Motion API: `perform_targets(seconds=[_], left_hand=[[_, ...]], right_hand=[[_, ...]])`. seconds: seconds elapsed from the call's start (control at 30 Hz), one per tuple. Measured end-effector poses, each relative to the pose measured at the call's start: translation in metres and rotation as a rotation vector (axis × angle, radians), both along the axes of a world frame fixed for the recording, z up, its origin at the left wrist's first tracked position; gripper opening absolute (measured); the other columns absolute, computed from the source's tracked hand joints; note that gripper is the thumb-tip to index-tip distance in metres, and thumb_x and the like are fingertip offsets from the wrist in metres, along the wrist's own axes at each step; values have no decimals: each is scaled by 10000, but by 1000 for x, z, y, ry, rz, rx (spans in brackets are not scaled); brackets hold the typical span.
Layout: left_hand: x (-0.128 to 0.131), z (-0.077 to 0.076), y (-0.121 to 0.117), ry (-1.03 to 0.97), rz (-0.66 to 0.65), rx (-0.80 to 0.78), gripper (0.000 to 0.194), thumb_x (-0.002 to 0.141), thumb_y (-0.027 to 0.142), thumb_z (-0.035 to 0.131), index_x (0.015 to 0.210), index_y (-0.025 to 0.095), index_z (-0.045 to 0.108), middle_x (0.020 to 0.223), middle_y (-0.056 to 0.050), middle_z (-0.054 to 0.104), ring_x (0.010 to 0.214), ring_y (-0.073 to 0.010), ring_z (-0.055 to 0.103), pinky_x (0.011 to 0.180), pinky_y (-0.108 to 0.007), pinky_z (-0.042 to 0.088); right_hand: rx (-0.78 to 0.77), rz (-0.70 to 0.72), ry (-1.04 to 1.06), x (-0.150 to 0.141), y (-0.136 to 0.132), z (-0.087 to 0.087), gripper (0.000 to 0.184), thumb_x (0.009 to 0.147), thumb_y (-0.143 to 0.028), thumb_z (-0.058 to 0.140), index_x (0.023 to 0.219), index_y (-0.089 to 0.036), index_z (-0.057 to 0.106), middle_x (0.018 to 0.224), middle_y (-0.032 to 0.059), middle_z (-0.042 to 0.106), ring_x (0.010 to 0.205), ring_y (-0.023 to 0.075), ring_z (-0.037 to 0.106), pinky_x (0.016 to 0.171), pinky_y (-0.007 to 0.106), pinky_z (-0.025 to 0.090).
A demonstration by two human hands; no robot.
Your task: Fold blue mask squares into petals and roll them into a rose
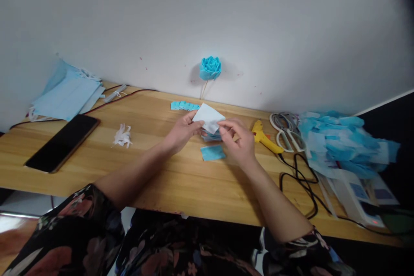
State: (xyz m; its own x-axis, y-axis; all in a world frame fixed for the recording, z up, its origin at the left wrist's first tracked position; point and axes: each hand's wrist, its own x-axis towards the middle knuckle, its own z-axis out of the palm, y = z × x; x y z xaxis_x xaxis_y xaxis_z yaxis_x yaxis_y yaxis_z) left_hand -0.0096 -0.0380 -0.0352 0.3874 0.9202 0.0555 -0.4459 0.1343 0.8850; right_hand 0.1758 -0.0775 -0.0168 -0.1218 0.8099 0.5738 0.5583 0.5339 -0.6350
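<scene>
A pale square of mask fabric (208,115) is held up over the middle of the table. My left hand (185,133) grips its left edge, thumb on top. On the other side, my right hand (238,139) pinches the near right corner between thumb and fingers. Under the square lies a stack of blue fabric pieces (211,137), partly hidden by it. A single blue fabric piece (212,152) rests on the wood closer to me. Behind my left hand is a row of small folded blue pieces (184,105).
A blue fabric flower (210,69) on a stick leans at the wall. To the left are face masks (66,95), a phone (63,143) and white scraps (122,136). At right are a yellow glue gun (265,138), scissors (287,134), black cable (299,177) and a blue fabric heap (349,142).
</scene>
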Motion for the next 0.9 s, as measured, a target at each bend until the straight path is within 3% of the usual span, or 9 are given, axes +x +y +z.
perform_targets(seconds=[0.13, 0.27, 0.37, 0.5, 0.63, 0.8, 0.9], left_hand=[[0, 3, 0, 3, 20, 33, 350, 791, 263, 743, 1102, 144, 636, 920, -54, 731, 712, -130, 651, 666, -278, 571], [2, 2, -2, 53, 15, 94, 431, 807, 308, 738, 1189, 144, 625, 953, -64, 737, 721, -134, 649, 676, -289, 579], [3, 0, -3, 99, -12, 145, 512, 806, 334, 741, 1261, 141, 606, 1002, -74, 740, 740, -144, 660, 684, -295, 580], [1, 2, -4, 179, -34, 188, 576, 856, 335, 688, 1380, 156, 533, 953, -84, 755, 760, -170, 693, 710, -311, 569], [-4, 2, -2, 289, 91, 265, 474, 914, 308, 592, 1365, 164, 558, 1043, -112, 757, 870, -189, 700, 767, -332, 562], [-6, -3, 1, 616, 312, 631, 349, 916, 232, 529, 1230, 201, 678, 1261, -107, 694, 1203, -243, 613, 1047, -433, 473], [-6, -8, 1, 824, 260, 887, 403, 900, 230, 558, 1294, 212, 641, 1363, -114, 637, 1298, -280, 547, 1139, -514, 378]], right_hand=[[-130, -164, 258, 5, 5, -1, 241, 918, -398, 581, 1064, -236, 682, 943, 47, 707, 837, 182, 635, 711, 318, 491], [-254, -100, 372, 5, 9, -7, 358, 884, -474, 618, 1155, -244, 665, 1058, 56, 704, 949, 196, 638, 787, 322, 497], [-312, -77, 390, 4, 11, -12, 309, 855, -484, 649, 1023, -228, 696, 963, 29, 705, 824, 170, 617, 734, 301, 484], [-277, -118, 446, 9, 15, -10, 246, 827, -455, 674, 846, -210, 672, 788, -6, 660, 698, 136, 554, 664, 267, 454], [-167, -196, 592, 21, 22, 1, 229, 815, -438, 679, 845, -214, 642, 768, -19, 615, 688, 120, 524, 665, 246, 448], [-173, -214, 687, 38, 33, 4, 247, 778, -430, 706, 889, -225, 624, 813, -29, 597, 676, 99, 508, 641, 228, 434], [-198, -185, 701, 42, 36, 1, 269, 744, -420, 725, 910, -235, 623, 837, -21, 607, 703, 106, 535, 639, 232, 450]])
